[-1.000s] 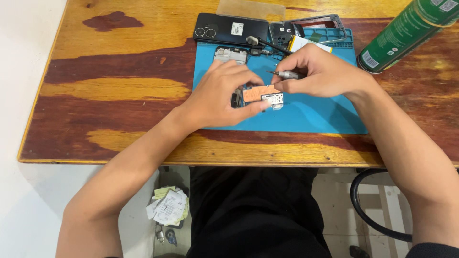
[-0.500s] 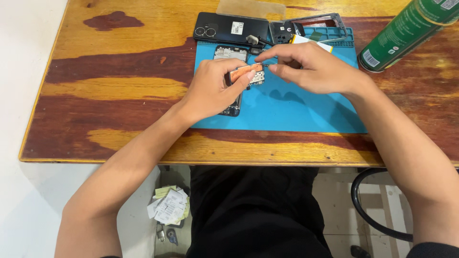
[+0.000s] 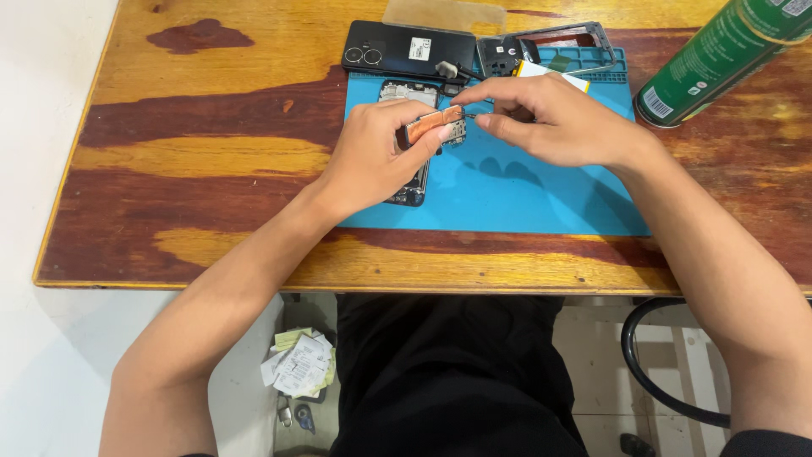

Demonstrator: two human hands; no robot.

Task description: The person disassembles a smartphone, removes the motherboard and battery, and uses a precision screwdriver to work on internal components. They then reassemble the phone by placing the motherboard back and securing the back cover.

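Note:
My left hand [image 3: 376, 156] holds a small circuit board with a copper-coloured strip [image 3: 433, 125] raised above the blue work mat [image 3: 524, 199]. My right hand [image 3: 550, 118] pinches a thin metal tool, probably tweezers, whose tip touches the board's right end. Under my left hand lies an opened phone body [image 3: 409, 140] on the mat, partly hidden by the hand.
A black phone back cover [image 3: 408, 49] and a phone frame [image 3: 545, 44] lie at the mat's far edge. A green spray can [image 3: 719, 55] lies tilted at the right on the wooden table [image 3: 186, 161]. Crumpled papers [image 3: 300, 364] sit on the floor below.
Both hands have lifted the small board off the mat and moved it up and to the left, toward the opened phone. The right hand's tool now meets the board's end.

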